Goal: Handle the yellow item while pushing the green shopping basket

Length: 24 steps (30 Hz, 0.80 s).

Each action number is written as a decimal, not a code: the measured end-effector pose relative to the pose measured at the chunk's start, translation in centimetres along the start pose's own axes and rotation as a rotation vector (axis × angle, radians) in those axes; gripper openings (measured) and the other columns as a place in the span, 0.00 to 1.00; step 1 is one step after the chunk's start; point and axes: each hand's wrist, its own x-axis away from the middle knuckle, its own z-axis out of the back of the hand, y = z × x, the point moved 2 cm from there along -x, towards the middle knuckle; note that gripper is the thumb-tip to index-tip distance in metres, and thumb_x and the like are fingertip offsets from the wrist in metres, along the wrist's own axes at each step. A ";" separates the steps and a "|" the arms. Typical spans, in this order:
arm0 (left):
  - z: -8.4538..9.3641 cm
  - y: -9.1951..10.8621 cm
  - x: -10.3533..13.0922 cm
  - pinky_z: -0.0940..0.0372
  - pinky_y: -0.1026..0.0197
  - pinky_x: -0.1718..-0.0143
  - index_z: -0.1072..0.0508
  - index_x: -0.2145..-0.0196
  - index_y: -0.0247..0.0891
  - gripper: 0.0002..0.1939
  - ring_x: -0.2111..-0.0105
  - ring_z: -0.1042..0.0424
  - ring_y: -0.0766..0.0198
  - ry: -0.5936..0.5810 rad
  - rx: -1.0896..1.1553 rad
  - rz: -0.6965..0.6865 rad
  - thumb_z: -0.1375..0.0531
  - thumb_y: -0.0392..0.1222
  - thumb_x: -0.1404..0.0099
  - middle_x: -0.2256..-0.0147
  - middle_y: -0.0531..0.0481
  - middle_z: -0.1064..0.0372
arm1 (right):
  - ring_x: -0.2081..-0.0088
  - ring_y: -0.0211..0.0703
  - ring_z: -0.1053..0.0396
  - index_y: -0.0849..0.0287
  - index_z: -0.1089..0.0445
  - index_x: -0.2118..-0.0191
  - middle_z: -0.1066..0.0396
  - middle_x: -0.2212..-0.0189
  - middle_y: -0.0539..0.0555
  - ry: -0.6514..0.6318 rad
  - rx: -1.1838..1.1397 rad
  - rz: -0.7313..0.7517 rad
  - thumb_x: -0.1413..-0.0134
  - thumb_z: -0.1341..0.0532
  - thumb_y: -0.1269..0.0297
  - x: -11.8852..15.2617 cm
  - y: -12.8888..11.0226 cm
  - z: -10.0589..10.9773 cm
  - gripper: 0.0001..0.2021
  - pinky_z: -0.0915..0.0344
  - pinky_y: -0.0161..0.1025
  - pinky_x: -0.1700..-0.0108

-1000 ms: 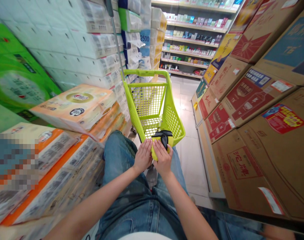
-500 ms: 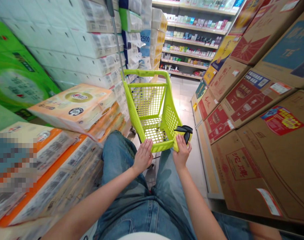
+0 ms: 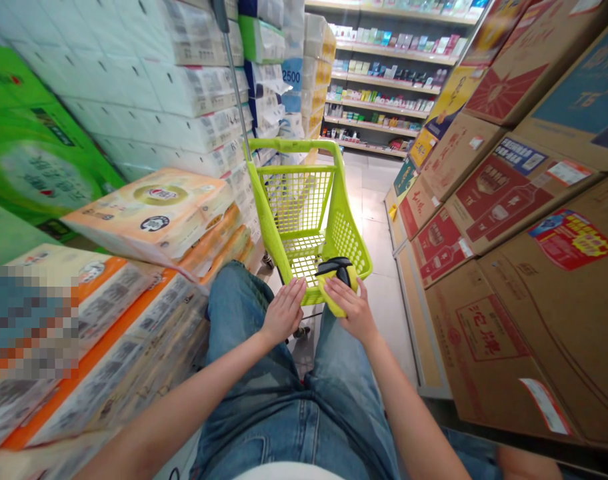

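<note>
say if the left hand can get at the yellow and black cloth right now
Probably yes: only bare cart rim lies between the left hand and the cloth, though the right hand covers part of it.

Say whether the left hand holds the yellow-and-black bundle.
No, the right hand holds the yellow-and-black bundle; the left hand rests on the cart.

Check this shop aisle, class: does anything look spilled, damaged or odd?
Nothing looks spilled or damaged around the cart, where the right hand holds a cloth. One oddity: a pixelated patch at the left edge partly hides stacked packs.
</note>
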 end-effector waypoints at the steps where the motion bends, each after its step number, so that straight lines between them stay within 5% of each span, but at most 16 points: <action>1: 0.0 0.0 -0.1 0.47 0.47 0.34 0.62 0.28 0.34 0.41 0.31 0.51 0.54 -0.006 -0.003 -0.002 0.50 0.29 0.35 0.33 0.39 0.46 | 0.36 0.43 0.38 0.51 0.40 0.35 0.33 0.39 0.53 0.012 0.017 -0.034 0.49 0.50 0.77 0.5 1.7 0.8 0.34 0.70 0.53 0.29; 4: 0.0 0.1 -0.2 0.47 0.48 0.33 0.62 0.29 0.33 0.42 0.31 0.51 0.53 -0.012 -0.006 0.008 0.49 0.29 0.36 0.33 0.39 0.46 | 0.37 0.43 0.37 0.51 0.37 0.37 0.32 0.40 0.53 0.083 0.069 -0.172 0.50 0.50 0.79 1.4 5.4 2.3 0.33 0.68 0.52 0.29; 7: 0.0 0.4 -0.4 0.47 0.47 0.33 0.62 0.29 0.33 0.42 0.31 0.52 0.53 -0.021 -0.002 0.018 0.48 0.29 0.36 0.32 0.39 0.47 | 0.39 0.45 0.34 0.52 0.33 0.41 0.29 0.42 0.54 0.193 0.136 -0.322 0.52 0.49 0.79 0.9 5.3 1.7 0.31 0.63 0.53 0.30; 10: 0.1 0.5 -0.5 0.47 0.47 0.33 0.63 0.29 0.32 0.43 0.31 0.52 0.53 -0.018 -0.002 0.019 0.48 0.29 0.36 0.32 0.38 0.48 | 0.40 0.49 0.33 0.56 0.31 0.43 0.27 0.44 0.57 0.295 0.188 -0.439 0.55 0.47 0.78 -0.9 1.2 -0.4 0.31 0.60 0.54 0.31; 14: 0.2 0.5 -0.4 0.46 0.46 0.34 0.63 0.29 0.32 0.42 0.31 0.51 0.52 -0.005 0.008 0.021 0.48 0.30 0.35 0.33 0.37 0.47 | 0.38 0.45 0.35 0.57 0.35 0.40 0.30 0.41 0.56 0.186 0.066 -0.316 0.54 0.48 0.79 -3.2 -6.0 -3.5 0.33 0.66 0.50 0.29; 17: 0.3 0.2 -0.1 0.46 0.46 0.34 0.63 0.29 0.32 0.41 0.31 0.51 0.51 -0.004 0.019 0.014 0.48 0.31 0.35 0.33 0.36 0.47 | 0.36 0.43 0.38 0.58 0.39 0.36 0.33 0.39 0.56 0.161 0.038 -0.244 0.50 0.49 0.78 -3.0 -7.5 -4.0 0.33 0.69 0.49 0.29; 20: 0.5 0.0 0.0 0.47 0.47 0.34 0.63 0.29 0.32 0.42 0.31 0.51 0.52 -0.006 0.007 -0.008 0.49 0.29 0.36 0.33 0.37 0.47 | 0.36 0.41 0.38 0.55 0.41 0.35 0.33 0.39 0.55 0.107 0.038 -0.087 0.48 0.50 0.78 -1.3 -5.1 -2.8 0.34 0.71 0.50 0.29; 24: 0.5 -0.1 -0.1 0.48 0.48 0.34 0.63 0.29 0.32 0.42 0.31 0.53 0.52 -0.030 -0.014 -0.027 0.49 0.29 0.36 0.32 0.39 0.49 | 0.37 0.42 0.36 0.53 0.40 0.35 0.33 0.39 0.54 0.110 0.099 -0.053 0.49 0.51 0.78 1.2 1.8 0.3 0.34 0.68 0.50 0.29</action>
